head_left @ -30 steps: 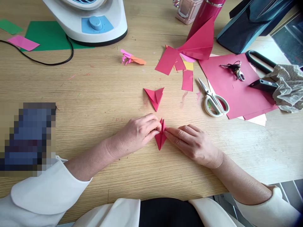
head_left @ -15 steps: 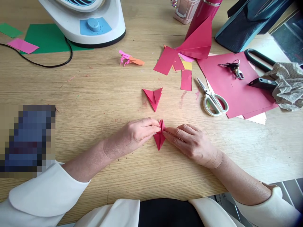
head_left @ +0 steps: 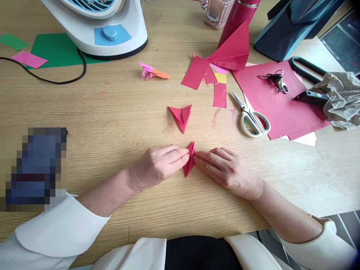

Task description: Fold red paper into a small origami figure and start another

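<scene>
Between my two hands is a small folded red paper (head_left: 189, 163), narrow and pointed at both ends, on the wooden table. My left hand (head_left: 161, 163) pinches its left side, fingers pressed together. On the other side, my right hand (head_left: 225, 167) grips the right edge with its fingertips. The fingertips hide the middle of the folded edges. Just beyond lies a second folded red paper (head_left: 181, 117), shaped like an arrowhead with its point towards me; neither hand touches it.
White-handled scissors (head_left: 254, 122) lie at the right, beside red sheets (head_left: 253, 80) bearing keys (head_left: 278, 80). Red paper scraps (head_left: 195, 73) and a pink-and-orange paper figure (head_left: 153, 71) lie further back. A white fan (head_left: 118, 35) stands behind, and a blurred dark object (head_left: 36, 165) is at the left.
The folded paper between my hands looks narrower and tilts slightly, its near tip now further left. My left hand has shifted slightly; the right hand stays nearly in place.
</scene>
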`<move>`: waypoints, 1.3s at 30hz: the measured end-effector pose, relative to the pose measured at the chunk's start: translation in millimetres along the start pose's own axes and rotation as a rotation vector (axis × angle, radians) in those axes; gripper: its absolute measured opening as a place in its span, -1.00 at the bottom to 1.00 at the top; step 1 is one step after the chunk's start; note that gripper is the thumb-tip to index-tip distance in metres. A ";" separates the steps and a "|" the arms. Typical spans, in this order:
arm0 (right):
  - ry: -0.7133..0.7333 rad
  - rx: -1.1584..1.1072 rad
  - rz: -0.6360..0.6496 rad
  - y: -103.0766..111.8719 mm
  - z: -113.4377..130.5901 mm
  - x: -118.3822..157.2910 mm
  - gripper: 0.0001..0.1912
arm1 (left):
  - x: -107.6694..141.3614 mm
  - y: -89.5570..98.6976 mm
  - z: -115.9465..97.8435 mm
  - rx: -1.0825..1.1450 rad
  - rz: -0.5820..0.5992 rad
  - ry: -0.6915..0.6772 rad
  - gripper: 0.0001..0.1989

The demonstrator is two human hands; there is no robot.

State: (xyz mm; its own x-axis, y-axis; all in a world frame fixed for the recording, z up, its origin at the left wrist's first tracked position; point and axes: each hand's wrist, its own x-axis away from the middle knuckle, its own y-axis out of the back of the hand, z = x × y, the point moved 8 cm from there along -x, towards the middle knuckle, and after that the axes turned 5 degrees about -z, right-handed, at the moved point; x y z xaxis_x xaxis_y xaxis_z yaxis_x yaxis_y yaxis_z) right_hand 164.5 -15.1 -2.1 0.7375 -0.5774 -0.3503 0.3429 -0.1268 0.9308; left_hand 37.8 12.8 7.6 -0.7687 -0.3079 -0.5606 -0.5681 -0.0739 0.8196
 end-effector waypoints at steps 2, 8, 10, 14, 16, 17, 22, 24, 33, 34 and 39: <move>0.003 0.002 -0.008 0.2 0.5 0.3 -0.69 | 1.1 0.1 -2.4 -0.024 0.011 -0.025 -0.74; -0.012 -0.025 -0.005 -0.2 0.2 0.4 -0.68 | 4.3 -4.4 -5.3 -0.072 0.078 -0.042 -0.70; -0.011 -0.026 -0.002 -0.1 0.3 0.4 -0.68 | 6.2 -6.3 -4.3 -0.058 0.105 -0.033 -0.68; -0.007 -0.017 0.004 -0.1 0.5 0.3 -0.68 | 9.6 -7.4 -3.0 -0.041 0.155 -0.009 -0.64; -0.010 -0.025 0.008 -0.3 0.5 0.2 -0.65 | 10.6 -8.0 -3.5 -0.044 0.195 0.009 -0.61; -0.012 -0.026 0.009 -0.2 0.6 0.0 -0.64 | 10.9 -8.2 -4.2 -0.051 0.212 0.016 -0.61; 0.000 0.033 0.016 1.4 3.9 -2.3 -0.64 | 11.4 -10.7 -7.2 -0.118 0.292 0.061 -0.57; -0.003 0.059 0.023 1.8 5.2 -3.8 -0.66 | 12.2 -13.2 -8.4 -0.139 0.334 0.071 -0.53; -0.056 0.091 0.038 1.2 8.8 -7.8 -0.65 | 12.9 -14.6 -11.4 -0.192 0.377 0.094 -0.53; -0.062 0.092 0.044 0.9 8.9 -7.9 -0.64 | 13.0 -14.7 -11.5 -0.195 0.380 0.093 -0.52; -0.109 0.103 0.080 -1.7 7.0 -8.0 -0.65 | 13.0 -17.1 -10.7 -0.197 0.405 0.107 -0.48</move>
State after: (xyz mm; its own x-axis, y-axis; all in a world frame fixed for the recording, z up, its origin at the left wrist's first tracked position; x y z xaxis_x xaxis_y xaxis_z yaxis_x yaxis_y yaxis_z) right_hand 153.9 -15.8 -0.1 0.6905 -0.6726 -0.2662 0.2198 -0.1556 0.9631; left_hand 40.7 -0.1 -12.4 -0.8768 -0.4443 -0.1837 -0.1537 -0.1030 0.9827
